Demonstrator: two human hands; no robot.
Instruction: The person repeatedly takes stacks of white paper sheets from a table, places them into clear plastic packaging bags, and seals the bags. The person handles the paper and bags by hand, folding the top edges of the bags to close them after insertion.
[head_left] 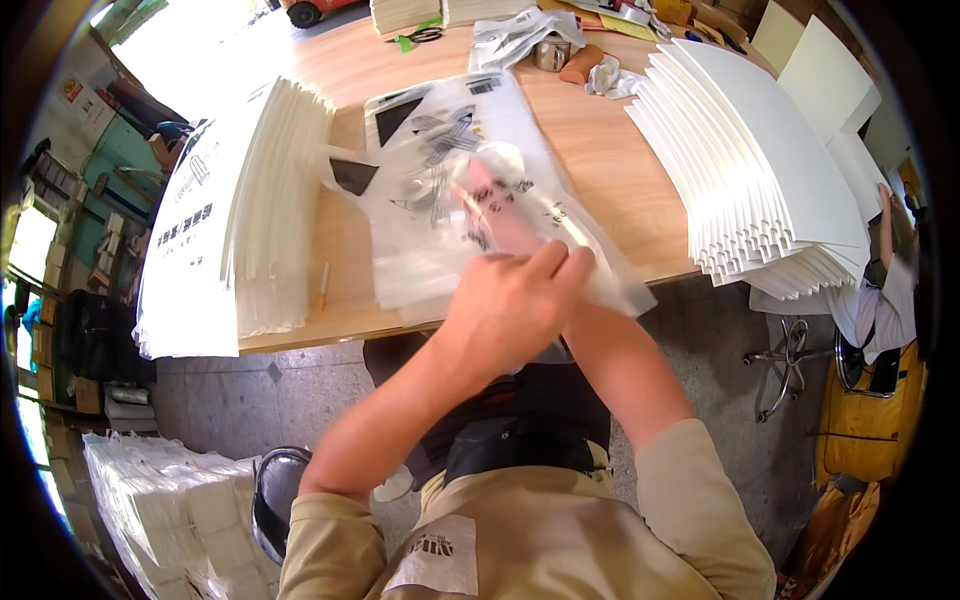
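A clear plastic bag [595,265] with black print lies in front of me at the table's near edge, on top of more printed plastic bags [400,265]. My left hand [515,300] crosses over my right forearm at the near end of the bag, its fingers closed in a pinch at the film's edge. My right hand [492,205] shows pinkish and blurred through the film, reaching away from me inside or under the bag. Its fingers cannot be made out.
A tall stack of filled printed bags [190,230] stands at left, and fanned white folded boards [750,150] at right. Farther back are scissors [427,34], a metal cup [551,52] and a white glove [612,78]. Another person [885,300] sits at far right.
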